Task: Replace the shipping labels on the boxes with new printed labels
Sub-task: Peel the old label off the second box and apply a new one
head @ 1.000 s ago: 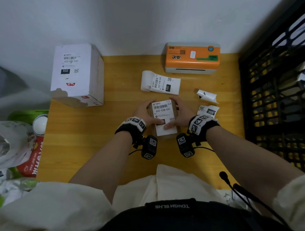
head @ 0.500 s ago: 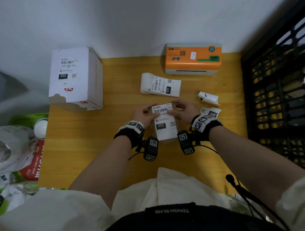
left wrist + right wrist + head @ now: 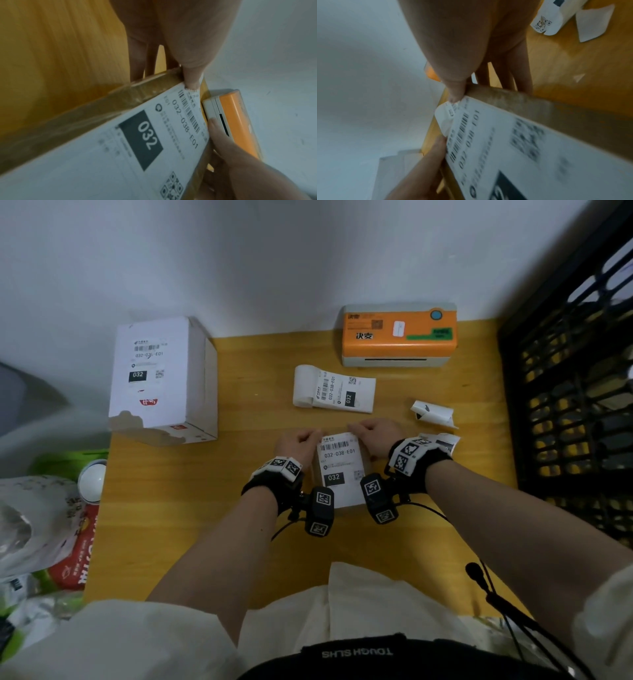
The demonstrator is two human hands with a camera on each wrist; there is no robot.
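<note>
Both hands grip the small brown box [image 3: 368,465] that lies flat on the yellow table [image 3: 191,508], near the front edge in the head view. Left hand [image 3: 296,441] holds the box's left side at about 10 o'clock from the label's middle, with its thumb tip pressed on the far left corner of the white label [image 3: 340,470]. Right hand [image 3: 375,436] holds the right side at about 2 o'clock, fingers curled over the far edge.

From the head camera the label looks flat and fully stuck. The right wrist view shows more: a small white flap [image 3: 444,119] stands up at the label's far corner, just under the right thumb tip, and the fingers [image 3: 520,75] run down the box's outer side to the table. The left wrist view shows the left thumb [image 3: 192,79] on the label's corner, beside the barcode, and the printed "032-038-E01".

Farther back, the orange printer [image 3: 399,335] sits at 1 o'clock against the wall, a curled strip of printed labels [image 3: 334,392] at 12 o'clock, and the white box [image 3: 161,381] at 10 o'clock. Two crumpled peeled labels [image 3: 433,412] lie at 2 o'clock.
</note>
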